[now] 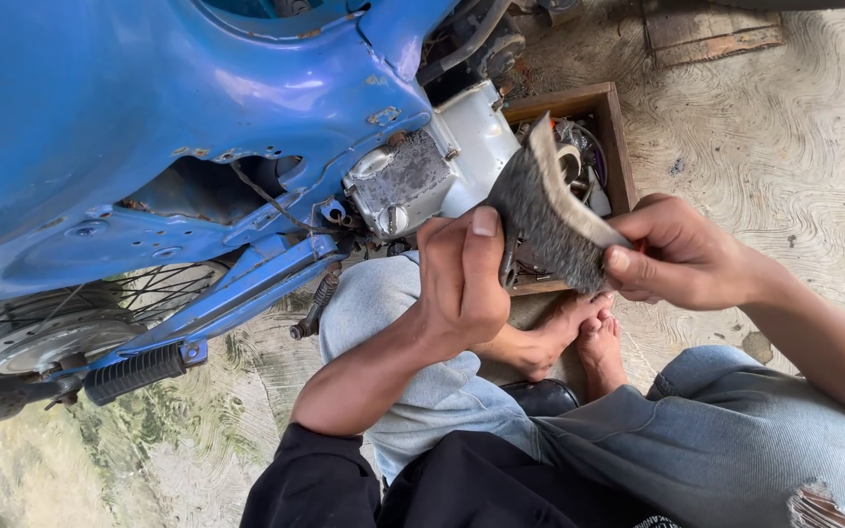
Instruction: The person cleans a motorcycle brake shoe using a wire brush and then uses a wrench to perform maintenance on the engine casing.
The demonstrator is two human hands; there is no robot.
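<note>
Bottom of frame: black sleeve or shirt hem point(344, 489) and pale blue jeans point(735, 430), knees spread, torn at lower right; bare feet point(579, 337) crossed on the concrete floor point(784, 137) between them.

Centre of frame: left hand point(462, 279) and right hand point(682, 256) both grasp one flat grey plate point(545, 220), rough and speckled on its broad face, with a pale worn edge. Left hand clenched on the plate's lower left side, thumb up along the face. Right hand pinches the lower right end, thumb on the face, fingers behind. Long axis of the pale edge runs from upper centre down to the right; the upper tip points toward the top of frame. Plate held in the air, above the feet and in front of the wooden box point(594, 108).

Behind the plate: wooden box on the floor, holding small mixed parts, contents too hidden to name. Just left of it, grey metal engine case point(422, 171), dirty on its cover.

Upper left of frame: blue motorcycle body point(129, 108), paint chipped. Lower left: spoked wheel point(61, 313), black ribbed footpeg point(134, 372)
</note>
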